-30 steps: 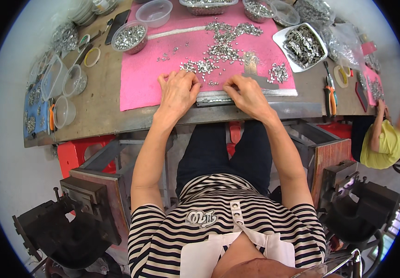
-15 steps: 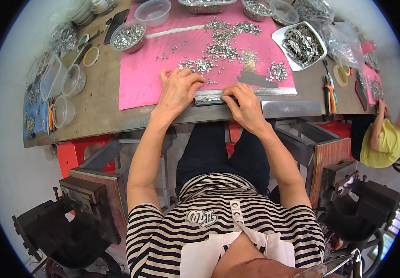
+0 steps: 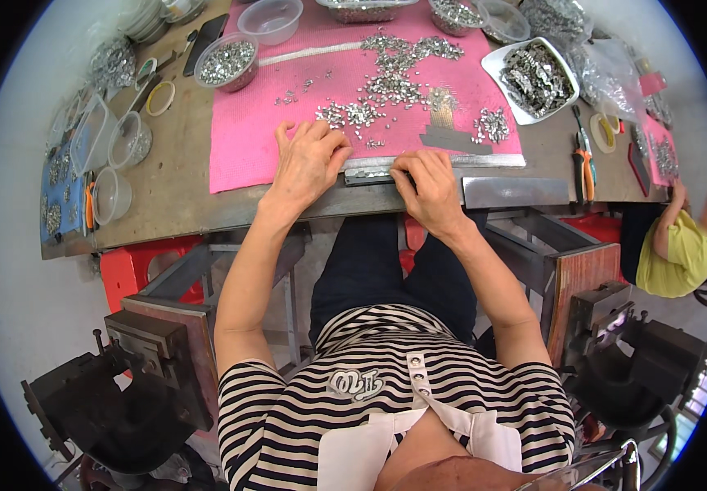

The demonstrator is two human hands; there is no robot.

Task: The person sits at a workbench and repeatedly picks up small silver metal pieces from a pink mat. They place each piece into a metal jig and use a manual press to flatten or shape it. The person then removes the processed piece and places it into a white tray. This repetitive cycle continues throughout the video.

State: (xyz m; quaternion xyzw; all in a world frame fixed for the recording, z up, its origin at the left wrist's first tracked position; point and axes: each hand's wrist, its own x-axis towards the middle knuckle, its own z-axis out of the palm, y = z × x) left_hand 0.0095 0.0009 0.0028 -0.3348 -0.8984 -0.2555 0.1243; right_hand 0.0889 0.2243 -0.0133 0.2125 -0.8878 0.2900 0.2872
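head view: the dark bar (image 3: pixel 367 177) lies between the hands, probably being loaded with small metal pieces (image 3: pixel 394 87) from beyond them; next calls for fine alignment. left hand (image 3: pixel 308 159) curls beside it, right hand (image 3: pixel 430 186) touches it; i cannot tell whether either grips.

Mat (image 3: pixel 247 155) on workbench (image 3: pixel 182 151); loose small parts (image 3: pixel 394 86) across mat's middle; bar (image 3: pixel 368 177) at mat's near edge — between left hand (image 3: pixel 308 162) and right hand (image 3: pixel 429 188); flat plate (image 3: pixel 515 191) right of right hand; pliers (image 3: pixel 586 168) right of plate; dish (image 3: pixel 569 88) at mat's right edge; tub (image 3: pixel 227 74) at left edge — tape roll (image 3: pixel 151 101) farther left.
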